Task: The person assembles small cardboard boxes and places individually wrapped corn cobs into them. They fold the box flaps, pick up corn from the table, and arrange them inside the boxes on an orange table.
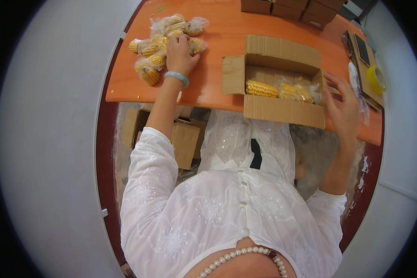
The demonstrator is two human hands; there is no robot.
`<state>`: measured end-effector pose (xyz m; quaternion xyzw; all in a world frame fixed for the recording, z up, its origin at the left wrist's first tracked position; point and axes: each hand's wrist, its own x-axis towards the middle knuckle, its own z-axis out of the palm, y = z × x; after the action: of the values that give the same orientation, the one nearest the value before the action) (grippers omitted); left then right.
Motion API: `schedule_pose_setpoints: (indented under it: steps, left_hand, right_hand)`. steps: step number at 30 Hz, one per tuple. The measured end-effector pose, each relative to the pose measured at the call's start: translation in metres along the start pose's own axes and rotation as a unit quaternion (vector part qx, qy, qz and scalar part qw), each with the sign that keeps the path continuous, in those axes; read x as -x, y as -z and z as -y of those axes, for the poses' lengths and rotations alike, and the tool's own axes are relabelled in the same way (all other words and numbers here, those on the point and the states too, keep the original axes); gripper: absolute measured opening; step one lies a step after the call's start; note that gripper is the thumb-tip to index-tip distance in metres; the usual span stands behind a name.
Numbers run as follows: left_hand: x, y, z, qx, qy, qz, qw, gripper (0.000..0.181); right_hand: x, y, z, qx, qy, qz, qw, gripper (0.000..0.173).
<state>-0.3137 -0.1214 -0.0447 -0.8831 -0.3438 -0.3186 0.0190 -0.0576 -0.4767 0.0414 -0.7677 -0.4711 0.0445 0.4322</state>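
My left hand, with a pale bangle at the wrist, reaches into a pile of yellow corn cobs in clear plastic bags. Its fingers curl down among the cobs. The fingertips are partly hidden, so I cannot tell whether they grip one. An open cardboard box stands near the table's front edge with its flaps folded out. Inside, along its near wall, lie an ear of corn on the left and bagged corn on the right. My right hand holds the box at its right end.
Several closed cardboard boxes stand at the table's far edge. On the right lie a dark phone, flat cardboard and a yellow tape roll. Below the orange table, an open carton sits on the floor.
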Motion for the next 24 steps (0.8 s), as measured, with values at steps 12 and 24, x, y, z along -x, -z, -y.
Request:
schedule_pose_setpoints:
  steps: [12, 24]
  left_hand:
    - [0.041, 0.106, -0.091, 0.757, 0.271, 0.128, 0.58, 0.034]
    - [0.063, 0.105, -0.129, 0.762, 0.22, 0.157, 0.588, 0.041]
  right_hand:
    - [-0.021, -0.068, 0.094, -0.072, 0.243, 0.052, 0.966, 0.066]
    - [-0.026, -0.106, 0.071, -0.335, 0.103, 0.192, 0.917, 0.037]
